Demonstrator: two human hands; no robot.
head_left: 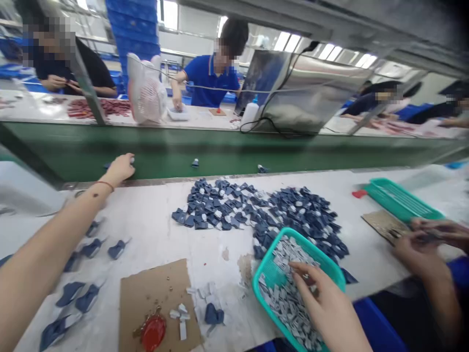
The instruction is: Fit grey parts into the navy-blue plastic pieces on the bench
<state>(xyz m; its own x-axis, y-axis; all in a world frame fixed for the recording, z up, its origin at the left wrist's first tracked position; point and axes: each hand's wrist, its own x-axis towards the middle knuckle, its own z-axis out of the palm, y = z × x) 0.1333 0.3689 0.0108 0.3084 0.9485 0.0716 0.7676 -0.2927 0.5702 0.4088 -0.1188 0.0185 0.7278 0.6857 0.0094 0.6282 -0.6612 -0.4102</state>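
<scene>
Grey pieces (280, 310) lie in a green basket (256, 288), under my right hand (326, 300).
Nearest me, a red dish (154, 333) sits on cardboard (154, 278); to its right on the worktop (150, 220) stands the basket, where my right fingers bend over the grey pieces, though I cannot tell whether they pinch one. Just past it spreads a heap of navy pieces (298, 215). Farther off, my left hand (120, 168) reaches over the green belt (161, 164), fingers curled, a whitish bit (132, 160) showing at their tips; I cannot tell if they grip it. Across the belt, a person in a blue shirt (208, 80) reaches into a white tray (178, 116).
</scene>
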